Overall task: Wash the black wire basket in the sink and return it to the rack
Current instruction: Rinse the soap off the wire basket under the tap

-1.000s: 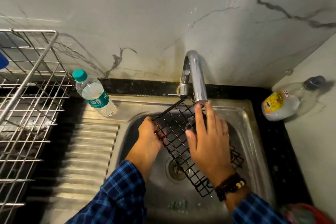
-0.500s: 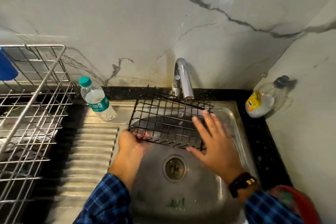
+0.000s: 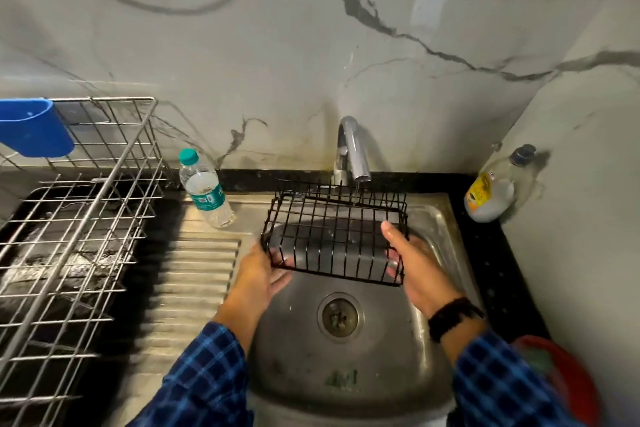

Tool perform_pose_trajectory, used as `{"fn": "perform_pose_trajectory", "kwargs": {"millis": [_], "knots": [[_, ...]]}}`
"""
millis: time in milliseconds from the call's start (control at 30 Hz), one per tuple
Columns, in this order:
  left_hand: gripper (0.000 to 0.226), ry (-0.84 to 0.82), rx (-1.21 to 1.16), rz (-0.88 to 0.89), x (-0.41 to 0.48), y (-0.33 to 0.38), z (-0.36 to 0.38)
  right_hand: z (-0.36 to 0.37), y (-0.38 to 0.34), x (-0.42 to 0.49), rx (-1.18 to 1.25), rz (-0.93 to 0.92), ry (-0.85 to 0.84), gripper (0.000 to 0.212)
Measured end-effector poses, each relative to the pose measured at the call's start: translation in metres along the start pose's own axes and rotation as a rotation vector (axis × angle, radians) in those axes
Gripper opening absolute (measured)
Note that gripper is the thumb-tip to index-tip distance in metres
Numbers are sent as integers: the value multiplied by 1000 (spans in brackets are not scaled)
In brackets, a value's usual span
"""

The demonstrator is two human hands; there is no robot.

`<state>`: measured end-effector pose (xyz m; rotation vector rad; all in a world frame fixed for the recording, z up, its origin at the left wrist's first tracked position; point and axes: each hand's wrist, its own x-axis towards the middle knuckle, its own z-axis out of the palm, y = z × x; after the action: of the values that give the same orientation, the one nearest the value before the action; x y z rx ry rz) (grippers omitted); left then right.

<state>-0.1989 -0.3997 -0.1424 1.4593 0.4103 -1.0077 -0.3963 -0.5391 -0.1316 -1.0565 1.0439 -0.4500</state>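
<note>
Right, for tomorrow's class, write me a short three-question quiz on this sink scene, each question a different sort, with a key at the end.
1. True or false: both the left hand and the right hand hold the black wire basket above the sink.
2. Which stands between the basket and the rack?
A. a water bottle with a teal cap
B. a frying pan
C. a kettle
3. Fill in: the thin stream from the tap meets the basket's ____ side (near or far from the person).

Key: 1 true; 2 A; 3 far.
</note>
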Motion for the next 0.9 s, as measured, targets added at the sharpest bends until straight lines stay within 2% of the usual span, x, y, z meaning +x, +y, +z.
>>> {"fn": "perform_pose_trajectory", "kwargs": {"millis": [67, 133, 200, 233, 300, 367, 400, 467, 533, 600, 667, 700, 800, 833, 900], "knots": [[46, 3, 225, 183, 1, -4, -4, -1, 0, 2, 6, -6, 36, 54], [52, -24, 394, 482, -5, -3, -7, -7, 2, 5, 11, 32, 51, 57], [51, -96, 461, 618, -10, 2, -7, -18, 3, 7, 26, 18, 38, 47], [50, -106, 485, 616, -10, 4, -6, -23, 3, 9, 40, -6, 6, 38], [52, -117, 427, 444, -9, 10, -6, -31, -3, 13, 18, -53, -65, 24], [65, -137, 325, 231, -15, 11, -3, -40, -5, 19, -84, -72, -148, 27], [70, -134, 274, 194, -15, 9, -1, -42, -5, 22, -151, -67, -180, 33], [69, -85, 142, 208, -16, 4, 6, -42, -7, 25, -197, -47, -197, 51], [62, -8, 79, 298, -13, -1, 10, -41, -7, 25, -82, 4, -192, 60], [63, 82, 125, 453, -7, -6, 8, -37, -12, 25, 94, 189, -158, 73], [78, 75, 182, 596, -2, -9, 4, -38, -12, 29, 131, 340, -92, 82], [80, 42, 242, 653, 0, -10, 3, -36, -12, 28, 117, 335, -74, 75], [57, -62, 300, 684, 3, -3, 16, -30, -3, 32, 151, 141, -52, 43], [55, -87, 289, 613, 8, 2, 18, -29, 0, 34, 156, 66, -41, 39], [73, -179, 271, 412, 19, 10, 17, -30, 6, 36, 174, -56, -39, 41]]}}
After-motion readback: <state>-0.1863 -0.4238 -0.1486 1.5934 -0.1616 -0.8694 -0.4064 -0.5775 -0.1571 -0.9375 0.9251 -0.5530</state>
